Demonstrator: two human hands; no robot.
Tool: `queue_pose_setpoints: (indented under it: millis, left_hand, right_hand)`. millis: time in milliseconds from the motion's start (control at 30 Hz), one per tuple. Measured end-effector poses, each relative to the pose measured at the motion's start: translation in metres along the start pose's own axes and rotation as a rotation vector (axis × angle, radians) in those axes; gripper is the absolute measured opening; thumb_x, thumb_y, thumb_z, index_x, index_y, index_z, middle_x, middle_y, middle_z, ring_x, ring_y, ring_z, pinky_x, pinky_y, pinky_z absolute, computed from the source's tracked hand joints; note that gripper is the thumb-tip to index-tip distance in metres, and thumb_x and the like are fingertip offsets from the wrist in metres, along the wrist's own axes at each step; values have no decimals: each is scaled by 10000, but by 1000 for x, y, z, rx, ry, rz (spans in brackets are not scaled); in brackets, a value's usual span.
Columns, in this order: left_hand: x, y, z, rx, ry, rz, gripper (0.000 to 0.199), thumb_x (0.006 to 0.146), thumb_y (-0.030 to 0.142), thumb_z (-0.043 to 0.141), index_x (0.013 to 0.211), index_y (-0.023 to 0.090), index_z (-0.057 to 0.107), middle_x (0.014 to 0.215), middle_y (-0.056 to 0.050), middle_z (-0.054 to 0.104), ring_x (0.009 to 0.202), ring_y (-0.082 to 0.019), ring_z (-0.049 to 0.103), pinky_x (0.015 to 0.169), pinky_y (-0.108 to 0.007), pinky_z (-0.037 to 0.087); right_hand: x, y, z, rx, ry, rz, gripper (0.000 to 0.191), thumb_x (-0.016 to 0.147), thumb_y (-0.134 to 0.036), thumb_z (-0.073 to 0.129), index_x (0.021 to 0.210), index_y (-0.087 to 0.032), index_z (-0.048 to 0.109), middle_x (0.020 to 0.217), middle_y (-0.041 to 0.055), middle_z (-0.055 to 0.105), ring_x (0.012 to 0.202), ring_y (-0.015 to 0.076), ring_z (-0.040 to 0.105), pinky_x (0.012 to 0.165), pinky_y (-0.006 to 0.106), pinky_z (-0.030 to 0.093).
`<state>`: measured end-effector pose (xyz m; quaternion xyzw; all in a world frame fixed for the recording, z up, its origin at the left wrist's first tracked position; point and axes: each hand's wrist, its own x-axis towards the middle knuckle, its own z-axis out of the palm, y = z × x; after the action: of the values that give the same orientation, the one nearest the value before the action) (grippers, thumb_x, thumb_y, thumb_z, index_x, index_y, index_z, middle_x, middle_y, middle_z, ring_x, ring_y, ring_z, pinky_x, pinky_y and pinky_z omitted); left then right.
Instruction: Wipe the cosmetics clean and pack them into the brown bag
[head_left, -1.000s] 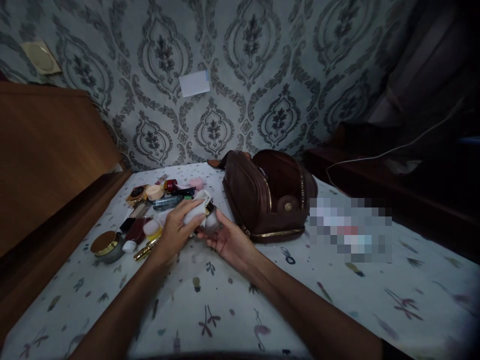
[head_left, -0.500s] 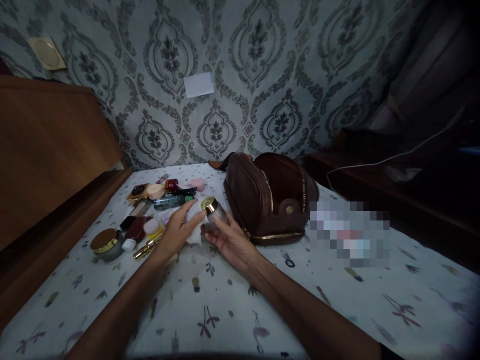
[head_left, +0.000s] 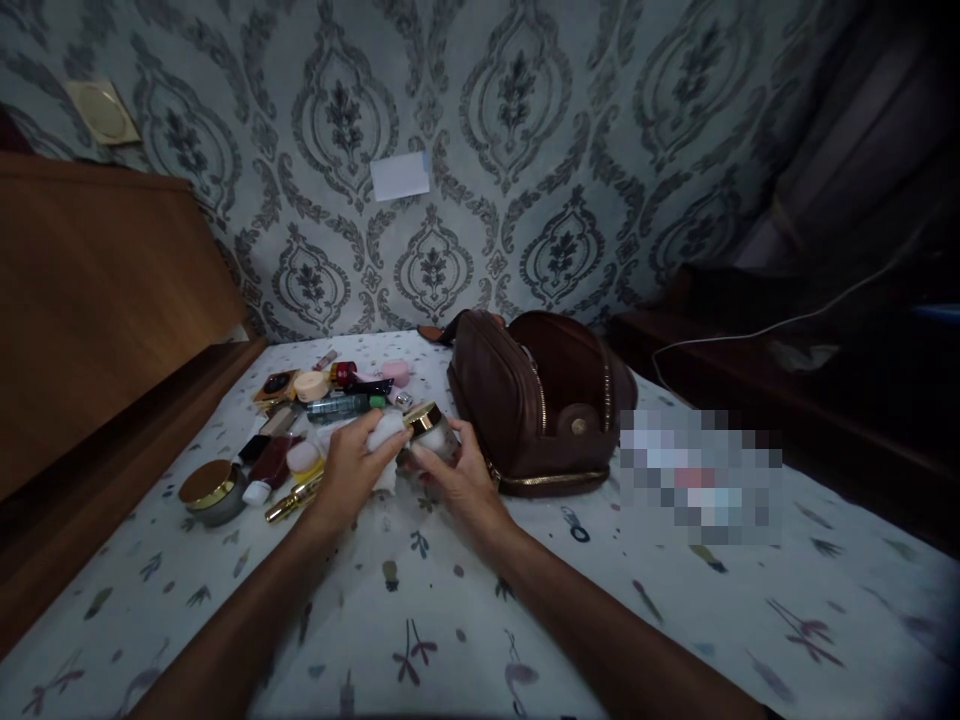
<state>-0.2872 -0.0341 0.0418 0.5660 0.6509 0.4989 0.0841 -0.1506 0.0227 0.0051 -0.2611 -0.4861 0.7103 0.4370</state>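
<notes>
A frosted cosmetic jar with a gold lid [head_left: 431, 432] is gripped between the thumb and fingers of my right hand [head_left: 466, 478]. My left hand [head_left: 352, 465] pinches a white tissue [head_left: 386, 432] against the jar's left side. To the left of my hands lie a larger jar with a gold lid [head_left: 212, 490], a gold tube [head_left: 294, 497], a dark red bottle with a white cap [head_left: 274, 464] and a small yellow container with a pale lid [head_left: 304, 459]. Just right of my right hand stands a brown leather bag [head_left: 495, 400], its top unzipped.
Behind the left hand lie a green-capped bottle [head_left: 337, 407], a cream round container [head_left: 311, 385] and several other cosmetics. A blurred-out patch [head_left: 697, 478] covers something on the right. A wooden cabinet [head_left: 105, 320] borders the left side, and a patterned wall [head_left: 480, 235] rises behind.
The jar has turned a little in my right hand and sits more upright. The tissue has shifted slightly, and my right fingers now wrap around the jar's far side.
</notes>
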Motion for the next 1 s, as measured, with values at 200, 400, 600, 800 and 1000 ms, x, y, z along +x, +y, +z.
queue_pose_setpoints:
  millis: [200,400,600,800,1000]
  left_hand:
    - [-3,-2,1,91,-17,203,240,884,355,606,716,202,529,731,13,551,709,-157,501,672,-257,384]
    - [-7,0,1,189,-11,277,168,911,355,597,821,214,584,831,-12,559,803,-187,556,722,-279,415]
    - [-7,0,2,192,44,288,191,938,395,535,926,222,615,913,-42,589,883,-222,583,780,-318,449]
    - [-3,-7,3,104,-17,194,306,968,465,447,996,227,638,1004,-73,645,979,-253,594,858,-358,458]
    - [-2,-8,3,41,-77,113,363,956,514,434,971,217,643,1002,-72,681,977,-250,613,893,-351,465]
  right_hand:
    - [3,4,-3,-94,-22,-53,568,664,-453,807,1043,-247,438,750,-56,615,596,122,590,479,215,425]
    - [5,11,-5,-127,-17,-93,510,677,-438,782,1019,-240,459,796,-34,602,593,113,540,487,220,409]
    - [0,10,-1,-129,-96,-139,484,619,-342,785,978,-265,469,876,-8,632,764,189,618,652,300,502]
    - [-3,20,1,-199,-134,-197,508,580,-269,755,1019,-257,500,980,7,647,919,209,624,767,306,511]
    - [1,27,-2,-171,-78,-196,573,567,-268,787,1064,-234,505,961,-4,658,893,189,620,779,291,499]
